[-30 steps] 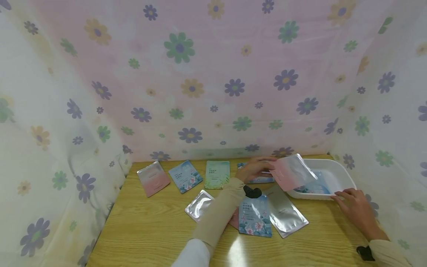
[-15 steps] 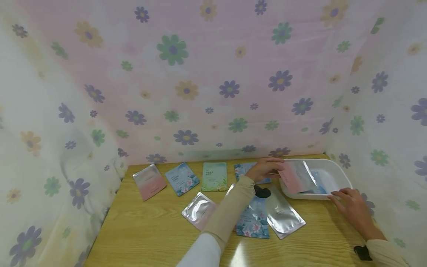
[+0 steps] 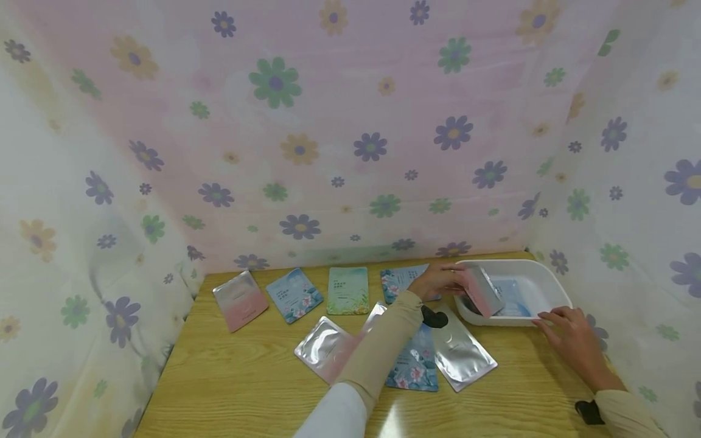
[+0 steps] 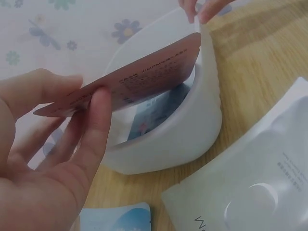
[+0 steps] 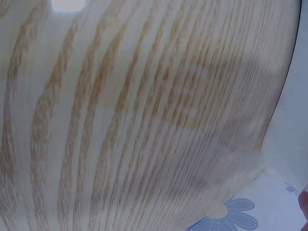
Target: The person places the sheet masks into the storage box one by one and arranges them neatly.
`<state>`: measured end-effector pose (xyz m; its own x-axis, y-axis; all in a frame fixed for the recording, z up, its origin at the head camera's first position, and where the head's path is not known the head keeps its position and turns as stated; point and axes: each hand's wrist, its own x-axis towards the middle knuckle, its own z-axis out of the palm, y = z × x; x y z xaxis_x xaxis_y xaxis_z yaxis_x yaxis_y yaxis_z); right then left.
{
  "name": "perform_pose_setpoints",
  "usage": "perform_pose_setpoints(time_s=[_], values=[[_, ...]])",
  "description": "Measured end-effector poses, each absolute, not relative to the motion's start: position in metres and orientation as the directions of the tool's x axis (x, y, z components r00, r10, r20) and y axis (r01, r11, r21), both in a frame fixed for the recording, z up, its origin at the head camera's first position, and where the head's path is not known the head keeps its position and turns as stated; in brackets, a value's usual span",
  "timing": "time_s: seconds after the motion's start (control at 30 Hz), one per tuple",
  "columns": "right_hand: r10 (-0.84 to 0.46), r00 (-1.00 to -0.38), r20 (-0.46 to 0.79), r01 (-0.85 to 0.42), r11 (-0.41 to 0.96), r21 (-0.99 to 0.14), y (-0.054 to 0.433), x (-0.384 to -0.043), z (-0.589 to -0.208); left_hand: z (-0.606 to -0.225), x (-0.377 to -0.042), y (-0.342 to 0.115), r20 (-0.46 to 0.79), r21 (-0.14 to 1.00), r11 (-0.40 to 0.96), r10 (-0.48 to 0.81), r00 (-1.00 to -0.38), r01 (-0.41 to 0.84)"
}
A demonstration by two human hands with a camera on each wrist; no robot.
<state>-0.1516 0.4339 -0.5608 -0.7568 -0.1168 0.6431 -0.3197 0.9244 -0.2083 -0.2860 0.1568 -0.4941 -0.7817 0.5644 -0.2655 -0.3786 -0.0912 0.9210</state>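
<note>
My left hand (image 3: 438, 281) pinches a pink and silver face mask sachet (image 3: 483, 291) by its near edge. The sachet stands tilted over the left end of a white plastic basin (image 3: 547, 283), and in the left wrist view its far end dips inside the basin's rim (image 4: 211, 72). A blue face mask sachet (image 3: 512, 298) lies in the basin. With thumb and fingers my right hand (image 3: 577, 344) grips the basin's front right rim. Only a sliver of a fingertip (image 5: 304, 207) shows in the right wrist view.
On the wooden table (image 3: 230, 389) lie a pink sachet (image 3: 240, 301), a blue sachet (image 3: 294, 295), a green sachet (image 3: 348, 291) and another blue one (image 3: 402, 280) in a back row. Nearer lie a silver sachet (image 3: 462, 353) and others, partly under my left arm. Flowered cloth (image 3: 339, 121) hangs behind.
My left hand has carried the pink and silver sachet rightward and down to the basin, and the sachet has tipped more upright. My right hand has kept its grip on the rim.
</note>
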Motion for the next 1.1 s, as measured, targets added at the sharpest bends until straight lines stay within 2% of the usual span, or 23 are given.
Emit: perform_pose_setpoints(time_s=[0.2,0.3,0.4,0.5,0.6,0.87,1.1], values=[[-0.125,-0.752,0.647,-0.329,0.922,-0.204,0.434,-0.151,-0.560,-0.502,-0.288,0.166,-0.296,0.903,-0.120,0.524,-0.799,-0.413],[-0.124,-0.749,0.650,-0.331,0.921,-0.206,0.433,-0.152,-0.559,-0.505,-0.285,0.173,-0.274,0.910,-0.170,0.436,-0.857,-0.377],[-0.117,-0.749,0.652,-0.329,0.920,-0.213,0.432,-0.153,-0.558,-0.509,-0.281,0.181,-0.227,0.948,-0.168,0.235,-0.945,-0.269],[-0.111,-0.755,0.647,-0.325,0.920,-0.221,0.431,-0.153,-0.558,-0.513,-0.280,0.190,-0.156,0.986,-0.052,0.041,-0.987,-0.158],[-0.109,-0.759,0.642,-0.321,0.920,-0.224,0.430,-0.152,-0.559,-0.515,-0.280,0.195,-0.089,0.992,0.091,-0.030,-0.996,-0.092],[-0.121,-0.755,0.644,-0.329,0.920,-0.213,0.431,-0.152,-0.560,-0.506,-0.275,0.197,0.059,0.957,0.279,0.099,-0.993,0.085],[-0.155,-0.717,0.680,-0.386,0.901,-0.201,0.435,-0.151,-0.560,-0.503,-0.271,0.196,-0.011,0.955,0.290,0.234,-0.972,0.059]])
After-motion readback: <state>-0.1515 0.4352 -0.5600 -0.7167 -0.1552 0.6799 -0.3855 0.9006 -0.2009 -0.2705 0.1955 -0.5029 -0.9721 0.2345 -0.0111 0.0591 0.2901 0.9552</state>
